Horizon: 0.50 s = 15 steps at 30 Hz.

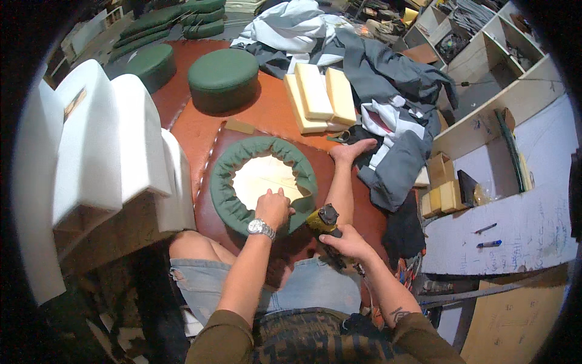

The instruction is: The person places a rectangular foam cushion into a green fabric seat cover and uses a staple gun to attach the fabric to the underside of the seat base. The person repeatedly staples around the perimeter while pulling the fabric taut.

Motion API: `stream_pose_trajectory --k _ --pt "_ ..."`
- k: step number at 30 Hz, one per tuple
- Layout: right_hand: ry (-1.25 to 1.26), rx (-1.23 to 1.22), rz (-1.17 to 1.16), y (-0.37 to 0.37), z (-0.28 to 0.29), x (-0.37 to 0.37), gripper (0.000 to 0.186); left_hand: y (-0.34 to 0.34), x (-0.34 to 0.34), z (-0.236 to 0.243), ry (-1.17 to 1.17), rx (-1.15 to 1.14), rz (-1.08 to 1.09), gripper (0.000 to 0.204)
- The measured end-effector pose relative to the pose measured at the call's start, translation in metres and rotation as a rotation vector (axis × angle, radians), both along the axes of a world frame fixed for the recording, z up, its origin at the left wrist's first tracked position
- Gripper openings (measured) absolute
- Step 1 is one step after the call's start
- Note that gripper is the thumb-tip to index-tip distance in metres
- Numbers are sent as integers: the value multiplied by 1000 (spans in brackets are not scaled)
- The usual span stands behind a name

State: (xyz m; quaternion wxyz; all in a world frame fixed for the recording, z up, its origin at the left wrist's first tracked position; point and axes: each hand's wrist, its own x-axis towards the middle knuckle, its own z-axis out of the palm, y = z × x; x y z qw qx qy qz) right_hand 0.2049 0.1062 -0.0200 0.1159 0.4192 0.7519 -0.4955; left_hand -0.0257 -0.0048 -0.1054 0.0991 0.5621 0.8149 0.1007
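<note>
A round seat cushion (220, 193) lies upside down before me, its green cover gathered in pleats round a pale wooden disc (254, 179). My left hand (274, 209), a metal watch at its wrist, bears down on the near inner edge of the cover. Its fingers are bent over the fabric and their tips reach the wood; the palm hides the fabric below. In my right hand (351, 242) is a yellow and black staple gun (324, 221), held by its handle just beyond the cushion's near right rim, apart from my left hand.
Two finished green round cushions (223, 79) stand farther off on the orange-brown covering (194, 124). Yellow foam blocks (315, 94) and heaped grey fabric (388, 79) lie at the far right. White padded pieces (91, 145) rise close on my left. A white shelf unit (509, 212) borders the right.
</note>
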Motion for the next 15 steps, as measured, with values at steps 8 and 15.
stream_pose_trajectory --k 8,15 --pt "-32 55 72 4 24 -32 41 2 1 6 -92 -54 89 56" --pt "-82 122 108 -2 18 -35 44 -5 4 20 -146 -62 138 50"
